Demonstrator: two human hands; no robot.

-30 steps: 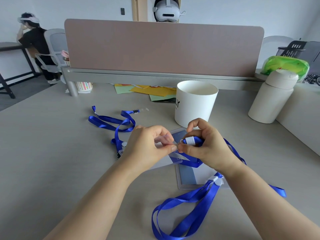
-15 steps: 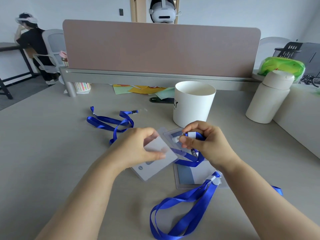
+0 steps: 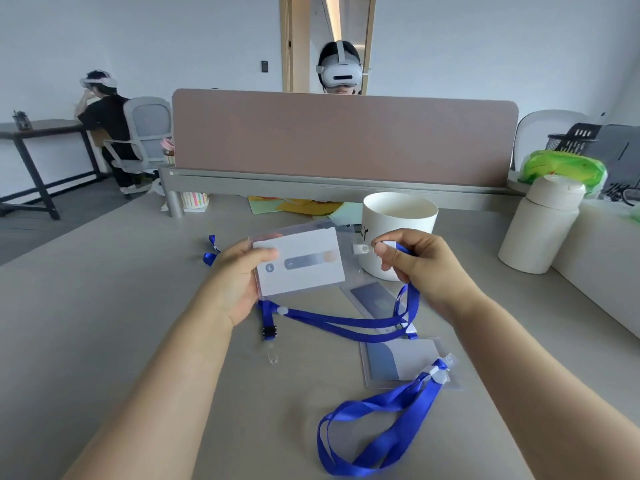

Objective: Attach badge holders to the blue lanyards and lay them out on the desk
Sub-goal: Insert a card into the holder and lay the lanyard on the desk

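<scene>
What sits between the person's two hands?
Head view: the clear plastic badge holder with its white card, and a small white clip tab beside the right hand.

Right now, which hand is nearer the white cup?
Right. The right hand is directly before the white cup; the left hand, holding a badge holder, lies farther left.

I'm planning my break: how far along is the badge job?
Done: one badge holder lies with a blue lanyard clipped on. In hand: the left hand holds a second holder; the right hand pinches a lanyard end beside its slot. Left: a third holder, seemingly unattached, and a loose lanyard far left.
</scene>
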